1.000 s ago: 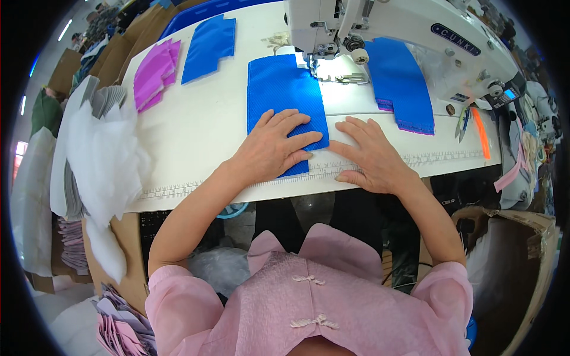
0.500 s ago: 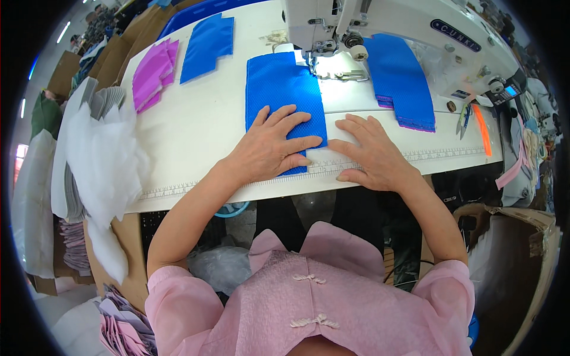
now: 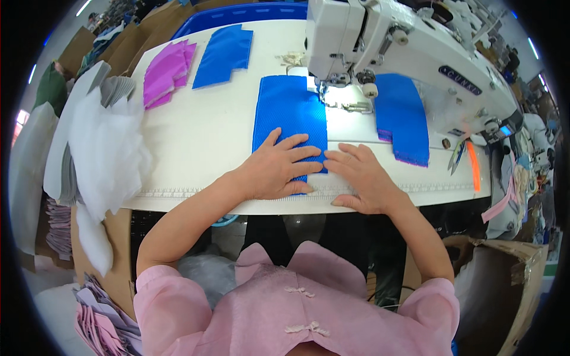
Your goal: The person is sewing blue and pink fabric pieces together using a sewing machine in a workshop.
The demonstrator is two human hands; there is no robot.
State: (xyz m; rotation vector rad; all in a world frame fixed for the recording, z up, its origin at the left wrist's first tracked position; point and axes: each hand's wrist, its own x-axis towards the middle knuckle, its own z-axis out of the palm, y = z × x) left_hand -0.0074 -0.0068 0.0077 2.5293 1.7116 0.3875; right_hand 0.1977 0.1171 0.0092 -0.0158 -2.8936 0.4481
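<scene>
A blue textured fabric piece (image 3: 285,107) lies flat on the sewing table, its upper right part by the needle and presser foot (image 3: 323,95) of a white sewing machine (image 3: 386,53). My left hand (image 3: 276,167) rests on the lower part of this fabric, palm down, fingers spread and pointing right. At the fabric's lower right edge, my right hand (image 3: 362,178) has its fingertips touching or nearly touching the cloth; its thumb is apart on the table. Neither hand grips anything. Part of the fabric's near end is hidden under my left hand.
Stacked blue pieces (image 3: 404,118) lie right of the needle. Purple pieces (image 3: 166,74) and another blue piece (image 3: 225,56) lie at the far left. Scissors (image 3: 456,157) and an orange strip (image 3: 474,166) sit right. White wadding (image 3: 107,148) hangs left; a printed ruler (image 3: 439,187) runs along the near edge.
The view has shifted, so the table appears lower. My right fingertips have moved left to the fabric's edge. My left hand stays on the cloth, which shows little movement relative to the needle.
</scene>
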